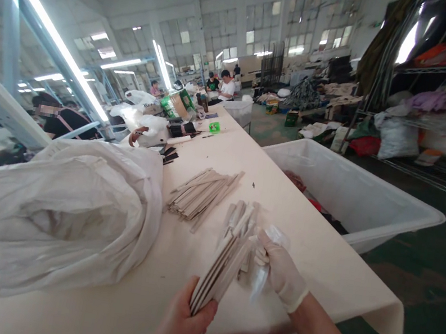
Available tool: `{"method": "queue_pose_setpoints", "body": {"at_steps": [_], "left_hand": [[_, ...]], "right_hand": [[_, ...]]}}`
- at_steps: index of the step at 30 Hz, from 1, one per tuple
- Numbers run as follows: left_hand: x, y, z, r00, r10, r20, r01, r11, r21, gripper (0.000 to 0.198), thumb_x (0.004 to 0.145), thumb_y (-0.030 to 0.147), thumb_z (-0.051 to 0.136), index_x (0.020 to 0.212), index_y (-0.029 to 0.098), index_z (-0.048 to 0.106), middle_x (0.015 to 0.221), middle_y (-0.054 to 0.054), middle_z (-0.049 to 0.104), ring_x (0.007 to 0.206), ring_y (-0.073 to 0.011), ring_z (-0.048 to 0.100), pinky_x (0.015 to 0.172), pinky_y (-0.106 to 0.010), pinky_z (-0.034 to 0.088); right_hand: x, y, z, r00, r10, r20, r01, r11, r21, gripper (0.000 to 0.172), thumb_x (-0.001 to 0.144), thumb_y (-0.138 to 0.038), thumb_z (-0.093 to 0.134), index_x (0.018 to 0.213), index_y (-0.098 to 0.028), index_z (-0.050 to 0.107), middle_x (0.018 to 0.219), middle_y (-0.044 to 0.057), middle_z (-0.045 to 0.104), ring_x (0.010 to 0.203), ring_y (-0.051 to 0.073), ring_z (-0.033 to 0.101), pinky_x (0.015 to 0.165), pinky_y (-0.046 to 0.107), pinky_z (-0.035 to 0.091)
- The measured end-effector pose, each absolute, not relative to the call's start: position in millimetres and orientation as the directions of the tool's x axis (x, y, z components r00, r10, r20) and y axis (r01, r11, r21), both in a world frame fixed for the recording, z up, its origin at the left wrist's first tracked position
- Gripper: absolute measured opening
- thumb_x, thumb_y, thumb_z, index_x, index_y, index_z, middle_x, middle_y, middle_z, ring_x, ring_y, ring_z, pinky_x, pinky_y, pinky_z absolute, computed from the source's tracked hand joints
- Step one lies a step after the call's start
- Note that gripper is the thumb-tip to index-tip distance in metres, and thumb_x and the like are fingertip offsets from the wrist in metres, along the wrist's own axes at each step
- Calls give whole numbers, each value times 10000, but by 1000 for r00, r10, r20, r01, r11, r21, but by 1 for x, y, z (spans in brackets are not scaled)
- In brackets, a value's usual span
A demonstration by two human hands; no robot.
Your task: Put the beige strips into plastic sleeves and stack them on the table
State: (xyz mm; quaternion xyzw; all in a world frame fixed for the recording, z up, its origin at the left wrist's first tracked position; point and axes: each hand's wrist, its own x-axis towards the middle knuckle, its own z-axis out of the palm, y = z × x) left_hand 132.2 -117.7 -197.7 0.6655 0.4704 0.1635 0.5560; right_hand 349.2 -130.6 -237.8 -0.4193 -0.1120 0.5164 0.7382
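Note:
My bare left hand (192, 316) is wrapped round the lower end of a bundle of thin, flat beige-grey strips (220, 263), held tilted above the table. A thin whitish glove covers my right hand (277, 264), whose fingers are closed on crumpled clear plastic (259, 281) beside the bundle's upper part. Whether those fingers also grip a strip, I cannot tell. More strips lie just behind the bundle, partly hidden by it. Farther up the table is a loose pile of similar strips (203, 193).
A large whitish sack (82, 212) slumps over the table's left side. Against the right edge of the cream-covered table (307, 227) stands a deep white bin (380, 199). A small green box (215, 127) and bags sit farther back. People work at the left and far end.

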Motion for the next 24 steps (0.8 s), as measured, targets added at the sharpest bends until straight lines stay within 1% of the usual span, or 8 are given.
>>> {"method": "queue_pose_setpoints", "body": {"at_steps": [2,5,9,11,13,15,19,24], "left_hand": [[133,-120,-200,503,809,-303,455,50,889,158,722,318,559,735,191,467,563,58,465,476,-82,434,457,-193,380],[133,-121,-203,506,806,-309,474,39,879,153,721,315,553,722,199,453,549,64,446,468,-83,424,448,-191,362],[138,-116,-200,516,786,-341,510,37,859,141,726,305,547,736,202,453,538,73,430,455,-81,407,438,-189,348],[146,-111,-198,522,784,-338,503,37,863,139,723,301,552,745,202,457,550,70,449,458,-84,423,440,-190,359],[155,-105,-197,516,795,-320,485,36,874,147,717,307,563,749,199,468,565,61,474,466,-90,446,445,-194,372],[160,-101,-200,508,806,-303,469,36,883,171,704,321,585,762,187,495,594,43,511,497,-99,480,471,-200,396],[162,-99,-209,521,784,-338,454,81,888,247,665,364,630,766,166,521,602,14,560,508,-113,518,493,-216,407],[162,-95,-207,432,853,-293,424,95,901,302,660,452,624,711,176,510,507,47,490,431,-92,437,432,-205,336]], "right_hand": [[347,-130,-236,476,837,-271,-654,130,-745,374,622,-500,753,602,-196,536,414,-47,506,347,110,446,363,242,371],[348,-132,-230,555,797,-238,-581,166,-797,325,635,-457,757,754,-187,619,588,12,654,499,182,588,487,288,468],[343,-140,-222,594,794,-132,-418,164,-894,326,635,-401,775,852,-188,658,803,37,716,730,222,647,699,320,507],[329,-145,-222,509,853,-111,-410,127,-903,333,659,-399,760,891,-177,670,865,52,721,788,230,651,755,336,504],[314,-150,-224,367,918,-153,-489,50,-871,343,686,-424,731,888,-152,681,835,75,723,730,234,659,706,353,516],[303,-153,-227,283,934,-216,-587,-9,-810,352,684,-433,728,866,-136,682,760,79,719,634,227,655,628,351,520],[296,-155,-230,263,935,-238,-680,5,-733,370,704,-480,690,849,-140,674,666,72,701,598,228,650,572,337,513],[292,-154,-233,273,921,-277,-677,-21,-736,409,624,-543,724,770,-164,674,521,22,630,507,190,601,514,301,487]]}}
